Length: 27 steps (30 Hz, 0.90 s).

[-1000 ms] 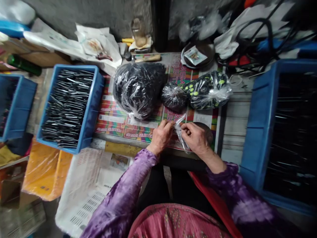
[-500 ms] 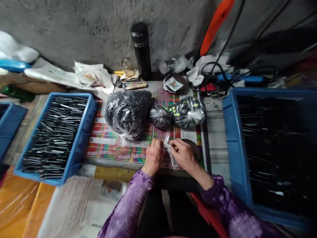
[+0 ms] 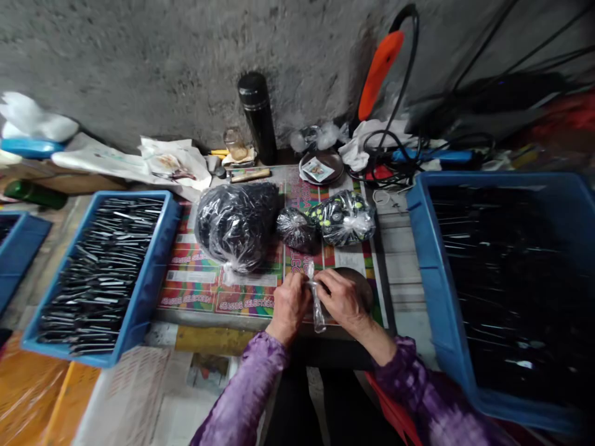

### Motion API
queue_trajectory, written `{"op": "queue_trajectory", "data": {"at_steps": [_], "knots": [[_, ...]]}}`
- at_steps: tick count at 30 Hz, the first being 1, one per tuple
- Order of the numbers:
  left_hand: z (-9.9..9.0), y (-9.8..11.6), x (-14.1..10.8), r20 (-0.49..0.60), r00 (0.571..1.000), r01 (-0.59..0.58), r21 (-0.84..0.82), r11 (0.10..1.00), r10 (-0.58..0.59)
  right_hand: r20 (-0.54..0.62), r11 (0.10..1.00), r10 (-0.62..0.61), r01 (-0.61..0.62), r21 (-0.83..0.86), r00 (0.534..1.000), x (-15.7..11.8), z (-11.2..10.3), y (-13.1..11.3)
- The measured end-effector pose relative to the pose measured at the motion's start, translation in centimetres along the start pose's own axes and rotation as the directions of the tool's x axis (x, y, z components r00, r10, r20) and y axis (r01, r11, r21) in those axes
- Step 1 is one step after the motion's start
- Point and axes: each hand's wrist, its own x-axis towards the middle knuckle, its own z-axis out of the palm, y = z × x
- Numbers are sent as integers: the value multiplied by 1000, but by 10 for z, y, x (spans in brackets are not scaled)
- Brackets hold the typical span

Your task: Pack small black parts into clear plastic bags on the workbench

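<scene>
Between my hands is a narrow, twisted clear plastic bag (image 3: pixel 318 313), its end hanging toward the table's front edge. My left hand (image 3: pixel 292 301) pinches it from the left, fingers curled. From the right, my right hand (image 3: pixel 341 297) grips it with thumb and fingertips. Just beyond lies a small tied bag of dark bits (image 3: pixel 296 229). Beside that is a tied clear bag of black and yellow-green pieces (image 3: pixel 348 218). A larger tied bag of black parts (image 3: pixel 236 226) rests to the left. Partly behind my right hand sits a dark round disc (image 3: pixel 360 286).
A blue crate (image 3: pixel 125 337) of thin black pieces stands left; a larger blue crate (image 3: pixel 421 248) with dark parts stands right. Along the wall are a black flask (image 3: pixel 258 118), a dark dish (image 3: pixel 335 162), an orange-handled tool (image 3: pixel 381 71) and tangled cables (image 3: pixel 379 145).
The view has tilted up slightly, so the scene sits lower. My hands have drawn a little closer together on the twisted bag, which now hangs straighter.
</scene>
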Motion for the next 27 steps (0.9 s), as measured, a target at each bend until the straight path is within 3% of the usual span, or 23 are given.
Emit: {"op": "queue_trajectory", "data": {"at_steps": [2,5,6,8,10,13,16,19,21,23,27], "knots": [[-2,2,2,-62,996,63,-102,993,-69,24,944,217,-216,251,976,-1,1,1],[-7,6,4,-78,972,188,-315,930,-222,166,742,441,-463,485,882,-4,1,0],[-9,7,4,-53,962,228,-374,899,-266,170,725,459,-478,496,872,-5,1,-1],[-12,10,2,-13,957,257,-420,870,-289,92,808,411,-409,424,907,-6,0,-4],[-15,12,-1,-31,975,192,-385,903,-221,15,916,292,-284,282,956,-6,-3,-6],[-16,13,-4,-95,988,84,-315,945,-119,4,959,201,-198,202,980,-3,-7,-7],[-15,14,-4,-98,959,200,-427,882,-265,44,884,332,-327,336,942,-1,-7,-6],[-15,14,-2,7,880,365,-650,667,-475,157,693,542,-545,472,825,-1,-5,-5],[-17,15,-2,68,862,386,-732,562,-503,175,623,603,-597,506,778,-2,-5,-5],[-23,18,-2,82,876,366,-755,543,-476,161,611,607,-587,531,778,-2,-7,-5],[-38,23,-5,38,906,316,-723,614,-422,141,640,559,-534,553,817,0,-24,-6]]}}
